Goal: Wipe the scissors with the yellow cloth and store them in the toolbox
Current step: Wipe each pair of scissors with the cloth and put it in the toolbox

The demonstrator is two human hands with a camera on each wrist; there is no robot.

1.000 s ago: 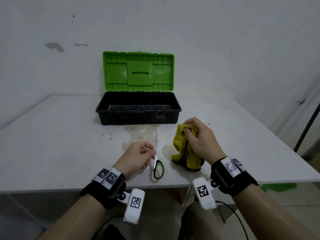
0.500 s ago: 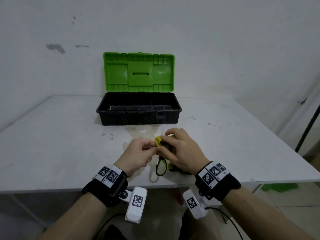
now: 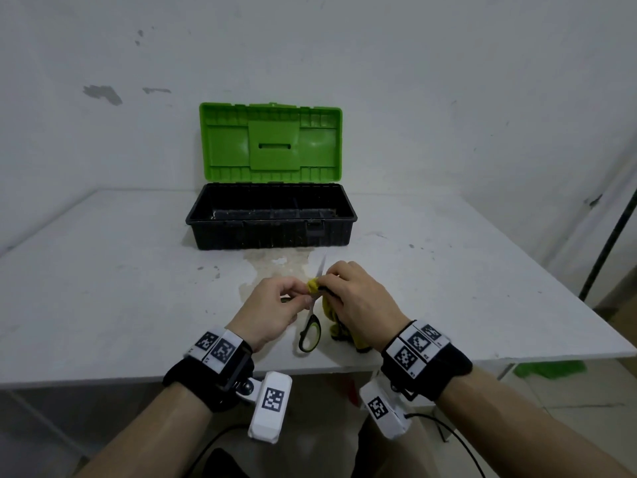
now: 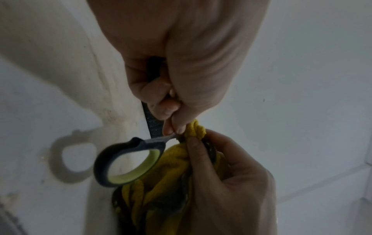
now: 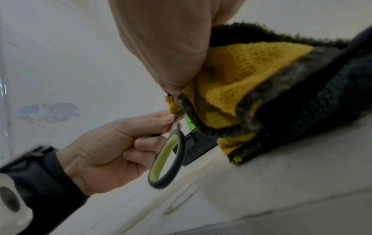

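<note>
My left hand [image 3: 293, 296] pinches the scissors [image 3: 311, 334] by the metal shank just above their black-and-green handle loop [image 4: 128, 160], which hangs toward me. My right hand [image 3: 336, 284] grips the yellow cloth [image 3: 314, 283] and presses it round the blade beside my left fingertips; the blade tip [image 3: 322, 263] sticks out toward the toolbox. The cloth [image 5: 241, 89], yellow with dark soiled patches, trails down under my right palm onto the table. The toolbox [image 3: 272, 232], black with its green lid [image 3: 270, 139] standing open, sits behind my hands.
The white table [image 3: 103, 288] has a brownish stain [image 3: 275, 263] between the toolbox and my hands, and its front edge lies just under my wrists. A white wall stands behind. A dark pole [image 3: 610, 243] leans at the far right, with something green [image 3: 548, 369] on the floor.
My right hand brought the cloth from the right over to the scissors and closed it on the blade. The scissors have tilted so the blade tip points at the toolbox.
</note>
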